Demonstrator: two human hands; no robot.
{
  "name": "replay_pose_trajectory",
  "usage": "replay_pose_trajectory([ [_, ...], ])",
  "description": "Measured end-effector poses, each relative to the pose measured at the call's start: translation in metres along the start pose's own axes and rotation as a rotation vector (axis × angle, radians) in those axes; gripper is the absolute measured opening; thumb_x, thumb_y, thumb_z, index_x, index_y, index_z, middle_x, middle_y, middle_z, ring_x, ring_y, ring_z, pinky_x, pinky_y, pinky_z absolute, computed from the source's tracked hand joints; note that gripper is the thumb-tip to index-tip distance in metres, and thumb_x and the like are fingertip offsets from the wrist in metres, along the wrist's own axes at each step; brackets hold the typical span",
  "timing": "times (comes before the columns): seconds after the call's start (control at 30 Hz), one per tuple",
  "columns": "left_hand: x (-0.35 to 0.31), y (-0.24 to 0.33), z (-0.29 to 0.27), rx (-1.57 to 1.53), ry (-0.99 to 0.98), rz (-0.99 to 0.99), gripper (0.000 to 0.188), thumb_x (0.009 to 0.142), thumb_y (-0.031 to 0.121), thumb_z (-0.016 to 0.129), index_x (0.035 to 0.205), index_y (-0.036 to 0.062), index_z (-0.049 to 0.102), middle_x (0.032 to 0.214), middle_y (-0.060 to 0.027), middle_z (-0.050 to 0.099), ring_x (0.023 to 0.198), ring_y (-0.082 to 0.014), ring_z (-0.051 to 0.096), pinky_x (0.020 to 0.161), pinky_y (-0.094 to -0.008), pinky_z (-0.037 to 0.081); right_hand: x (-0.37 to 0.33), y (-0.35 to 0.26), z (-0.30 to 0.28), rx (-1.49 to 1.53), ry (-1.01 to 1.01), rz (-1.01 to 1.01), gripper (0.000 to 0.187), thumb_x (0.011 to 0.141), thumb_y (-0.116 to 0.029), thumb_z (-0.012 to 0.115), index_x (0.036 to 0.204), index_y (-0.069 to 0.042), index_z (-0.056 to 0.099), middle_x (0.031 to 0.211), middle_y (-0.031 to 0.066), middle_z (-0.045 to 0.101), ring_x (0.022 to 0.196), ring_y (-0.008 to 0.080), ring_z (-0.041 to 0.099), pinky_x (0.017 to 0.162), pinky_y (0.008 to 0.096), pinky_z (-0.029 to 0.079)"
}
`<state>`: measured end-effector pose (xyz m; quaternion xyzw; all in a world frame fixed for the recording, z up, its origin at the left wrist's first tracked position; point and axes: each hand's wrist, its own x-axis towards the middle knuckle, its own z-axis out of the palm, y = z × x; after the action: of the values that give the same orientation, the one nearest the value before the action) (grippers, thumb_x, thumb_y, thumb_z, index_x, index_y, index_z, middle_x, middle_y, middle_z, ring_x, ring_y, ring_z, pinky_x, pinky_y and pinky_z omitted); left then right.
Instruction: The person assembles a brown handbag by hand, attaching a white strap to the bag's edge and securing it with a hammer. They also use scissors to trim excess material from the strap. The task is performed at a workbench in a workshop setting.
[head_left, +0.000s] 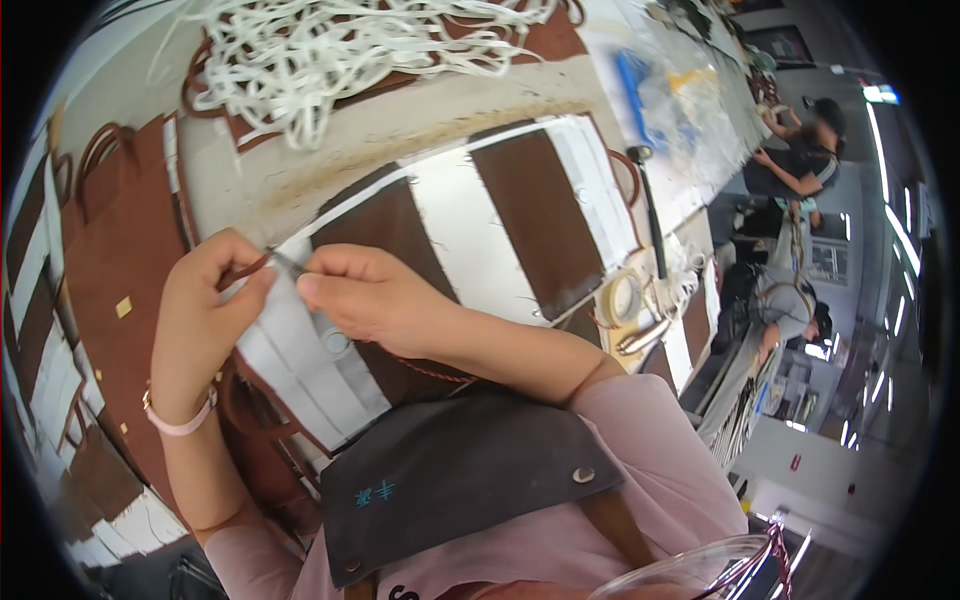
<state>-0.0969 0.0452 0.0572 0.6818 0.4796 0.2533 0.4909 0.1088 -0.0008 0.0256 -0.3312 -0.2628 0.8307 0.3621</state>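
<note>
My left hand [215,295] is closed in a pinch on a reddish-brown leather strap [243,272]. Facing it, my right hand [375,298] pinches a thin dark piece [287,262] whose tip meets the strap's end; its exact kind is too small to make out. Both hands are over the white edge of a flat bag panel [480,235] with brown and white bands. Below my right hand runs a twisted reddish cord [430,371]. A brown strap loop [622,178] sticks out from the panel's far right side.
A tangled heap of white strips [330,60] lies at the back on brown leather. Brown bag pieces [120,250] stand at the left. To the right are a hammer [655,220], a tape roll [622,298] and clear plastic bags [690,110]. Other people work farther right.
</note>
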Motion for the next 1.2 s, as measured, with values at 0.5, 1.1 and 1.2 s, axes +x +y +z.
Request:
replay_pose_trajectory([
  [0.5, 0.014, -0.041, 0.005, 0.463, 0.037, 0.037, 0.022, 0.081, 0.007, 0.072, 0.099, -0.0013, 0.065, 0.097, -0.0185, 0.070, 0.092, -0.0354, 0.069, 0.082, -0.0389, 0.054, -0.258, -0.031, -0.167, -0.935, 1.576, -0.400, 0.063, 0.100, -0.019, 0.056, 0.154, -0.005, 0.027, 0.124, 0.0166, 0.058, 0.093, 0.0194, 0.060, 0.072, 0.0317, 0.052],
  [1.1, -0.042, -0.036, 0.059, 0.939, 0.074, 0.293, 0.066, 0.079, 0.027, 0.074, 0.136, 0.0003, 0.055, 0.141, -0.0137, 0.052, 0.122, -0.0264, 0.051, 0.102, -0.0416, 0.040, 0.070, -0.022, -0.034, -1.736, 0.030, -0.777, 0.019, 0.083, -0.008, 0.069, 0.101, -0.005, 0.066, 0.101, 0.0115, 0.061, 0.104, 0.0327, 0.054, 0.092, 0.0451, 0.042],
  [1.2, -0.043, -0.044, 0.061, 0.929, 0.080, 0.235, 0.074, 0.078, 0.034, 0.075, 0.138, -0.0015, 0.053, 0.145, -0.0158, 0.049, 0.124, -0.0270, 0.050, 0.103, -0.0409, 0.039, 0.091, -0.018, -0.035, -1.768, -0.106, -0.704, 0.013, 0.084, -0.008, 0.067, 0.096, -0.006, 0.064, 0.096, 0.0098, 0.059, 0.094, 0.0311, 0.052, 0.085, 0.0430, 0.040],
])
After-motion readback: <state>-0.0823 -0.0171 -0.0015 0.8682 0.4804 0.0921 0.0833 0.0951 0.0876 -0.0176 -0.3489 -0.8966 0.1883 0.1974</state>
